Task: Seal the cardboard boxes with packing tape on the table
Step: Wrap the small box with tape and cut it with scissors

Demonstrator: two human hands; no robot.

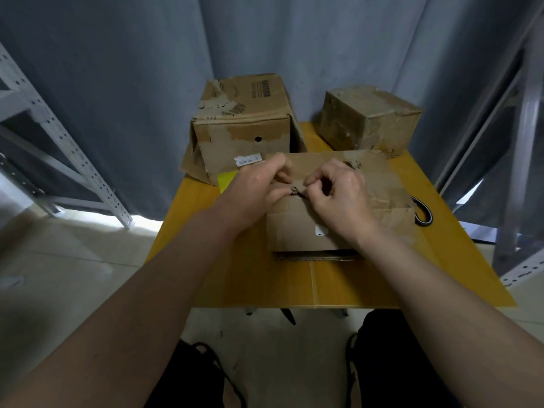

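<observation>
Nearest cardboard box [338, 231] sits centre frame on the yellow table [338, 284], top flaps down. Both hands meet over its top, near the L edge. Left hand [259, 187] and right hand [341, 192], fingers curled, each pinch a torn bit of brown tape [295, 188] at the flap seam. Larger worn box [244, 125] stands upper centre, w/ a smaller taped box [368, 119] to the upper R, both at the table's far edge. Tape roll [422, 214] pokes out R of the nearest box, mostly hidden. Grey curtain [132, 69] behind.
</observation>
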